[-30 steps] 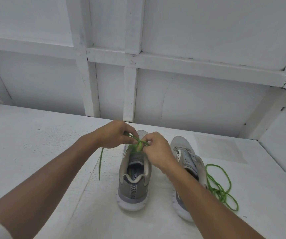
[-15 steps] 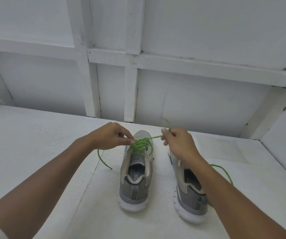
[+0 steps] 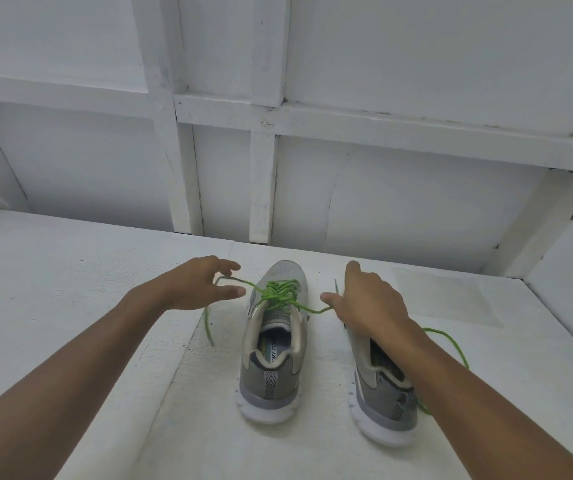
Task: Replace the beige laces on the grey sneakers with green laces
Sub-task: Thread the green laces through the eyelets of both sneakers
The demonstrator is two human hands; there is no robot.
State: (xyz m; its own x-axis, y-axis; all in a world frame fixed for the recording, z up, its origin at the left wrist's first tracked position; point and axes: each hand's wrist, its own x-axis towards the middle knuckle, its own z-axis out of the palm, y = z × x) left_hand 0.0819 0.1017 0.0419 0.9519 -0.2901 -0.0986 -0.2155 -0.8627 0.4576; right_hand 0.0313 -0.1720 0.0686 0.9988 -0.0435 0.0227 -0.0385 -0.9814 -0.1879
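Two bare hands work over the shoes, one to each side of the left sneaker (image 3: pixel 271 344). The left hand (image 3: pixel 198 285) has its thumb and forefinger apart and loosely spread. One strand of the lace (image 3: pixel 278 292) runs taut from the shoe to the fingers between them, then reappears below the hand with its end trailing down onto the surface (image 3: pixel 70 306). I cannot tell whether that strand is pinched or only hooked over a finger. The right hand (image 3: pixel 371 299) shows its back to the camera, thumb out toward the shoe and forefinger raised. The other strand runs in under the thumb, where the hand grips it, and its tip pokes up just beside the palm. There are two grey sneakers with white soles, standing side by side but apart, heels toward the camera and toes toward the wall (image 3: pixel 399 209). The left one carries the green lace, bunched in crossings over the tongue, with two free strands going out, one to each hand. The right sneaker (image 3: pixel 378 393) is partly hidden under the right forearm, and its eyelets cannot be seen. A second lace (image 3: pixel 451 344), also green, lies loose on the surface just beyond that forearm, curving down beside the right sneaker's heel. That makes two green laces in all. Behind the surface rises the white wall, crossed by white battens.
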